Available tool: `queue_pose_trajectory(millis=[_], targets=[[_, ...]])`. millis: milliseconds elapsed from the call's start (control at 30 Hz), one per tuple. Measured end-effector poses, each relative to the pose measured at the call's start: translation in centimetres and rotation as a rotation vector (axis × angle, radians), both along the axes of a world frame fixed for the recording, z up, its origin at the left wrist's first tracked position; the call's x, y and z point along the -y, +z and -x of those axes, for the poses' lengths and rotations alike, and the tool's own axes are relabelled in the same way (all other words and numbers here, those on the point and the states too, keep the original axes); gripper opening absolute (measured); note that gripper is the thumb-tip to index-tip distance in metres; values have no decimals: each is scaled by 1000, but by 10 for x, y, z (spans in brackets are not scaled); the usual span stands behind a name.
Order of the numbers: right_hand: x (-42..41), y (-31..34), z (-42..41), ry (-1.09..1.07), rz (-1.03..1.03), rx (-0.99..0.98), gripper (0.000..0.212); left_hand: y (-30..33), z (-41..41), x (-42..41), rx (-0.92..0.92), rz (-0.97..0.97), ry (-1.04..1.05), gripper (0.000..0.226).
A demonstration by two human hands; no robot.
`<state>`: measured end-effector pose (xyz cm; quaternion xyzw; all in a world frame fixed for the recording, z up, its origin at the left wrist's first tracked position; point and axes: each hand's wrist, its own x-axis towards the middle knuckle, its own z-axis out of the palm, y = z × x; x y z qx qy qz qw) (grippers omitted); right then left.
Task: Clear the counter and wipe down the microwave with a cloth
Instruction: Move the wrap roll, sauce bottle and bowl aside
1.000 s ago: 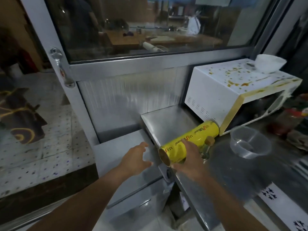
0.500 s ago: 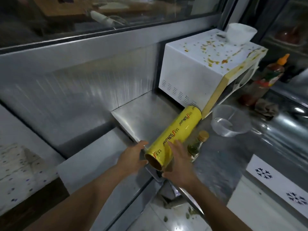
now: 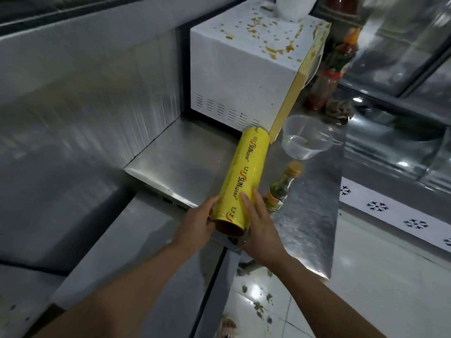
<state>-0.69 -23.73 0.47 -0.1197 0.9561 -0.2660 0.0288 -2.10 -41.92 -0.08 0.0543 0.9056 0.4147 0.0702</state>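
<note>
On the brushed stainless-steel surface (image 3: pixel 185 162), which ends in a square corner against a ribbed metal wall panel (image 3: pixel 97 98), a long yellow roll of cling film printed with red lettering (image 3: pixel 241 179) lies with its far end just beside the white microwave (image 3: pixel 234 76) and its open cardboard end pointing toward the person. Left hand (image 3: pixel 195 225) cups the near end of the roll from the left, its grip curled round the tube; right hand (image 3: pixel 258 228) lies along the right side with fingers straight and pressed flat against the film. Orange-yellow splatter dots the top of the microwave and streaks its front edge, and a white bowl (image 3: pixel 292 6) stands on its back corner. Just right of the roll a small glass bottle with a cork stopper and green contents (image 3: pixel 280 189) stands upright, and beyond it a clear plastic bowl (image 3: pixel 307 137) sits near the microwave's front. Farther back stand a red sauce bottle with an orange cap (image 3: pixel 334 67) and, beside it, a crumpled brown cloth (image 3: pixel 339 108). Beside the surface on the left, a lower steel cabinet top (image 3: pixel 136 240) adjoins it. Below, white floor tiles (image 3: pixel 268 303) carry scattered green scraps.
</note>
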Motion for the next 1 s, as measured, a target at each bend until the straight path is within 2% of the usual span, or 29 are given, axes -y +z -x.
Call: queue_pose_trajectory(millis=[300,467,567,733,867,1000], targets=[[13,29,-11,-23,16,12,118,29,-2,13,-65,-28,76,60],[30,63,-16,-8,-25,-30,120,77,-7,28,-231,15,98,49],[42,90,-12,-28,-68,-63,119,105,-2,38,-315,72,92,36],[46,142,4,-43,28,-105,112,152,14,41,-467,98,111,13],[36,176,30,-43,134,-143,98,185,41,31,-505,64,90,13],[17,199,66,-72,155,-133,97,209,79,15,-428,65,49,18]])
